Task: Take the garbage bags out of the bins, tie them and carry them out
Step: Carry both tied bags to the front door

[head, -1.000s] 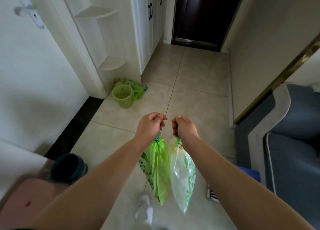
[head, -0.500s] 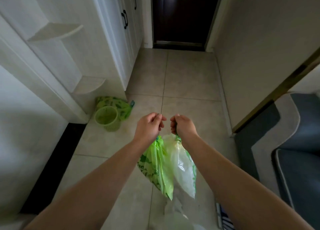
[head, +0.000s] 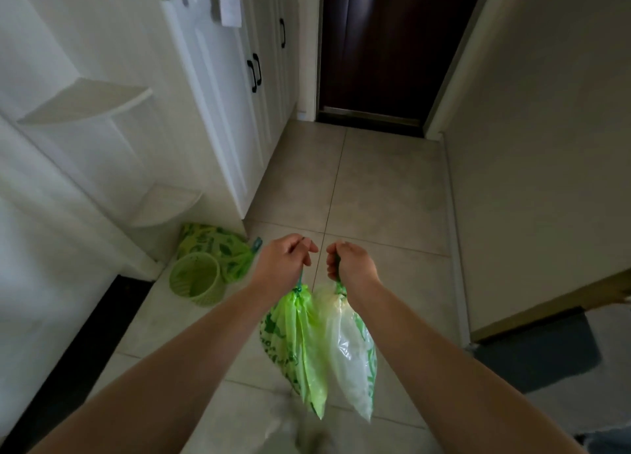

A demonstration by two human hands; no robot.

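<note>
My left hand [head: 285, 257] is closed on the drawstring of a tied bright green garbage bag [head: 295, 344] that hangs below it. Beside it, my right hand [head: 351, 264] grips the tied top of a pale, whitish garbage bag with green print [head: 350, 354]. The two bags hang side by side and touch, above the tiled floor. On the floor to the left stands a small green basket bin [head: 196, 279], with no bag in it. A third green patterned bag [head: 218, 245] lies behind the bin against the cabinet.
A tiled hallway [head: 382, 187] runs ahead to a dark brown door [head: 389, 47]. White cupboards with black handles [head: 254, 72] and corner shelves [head: 92, 100] line the left side. A plain wall [head: 546, 146] bounds the right, with grey furniture [head: 546, 354] at lower right.
The view has advanced down the hallway: the door and the green bin are nearer. Both hands keep their hold, and the bags still hang between them.
</note>
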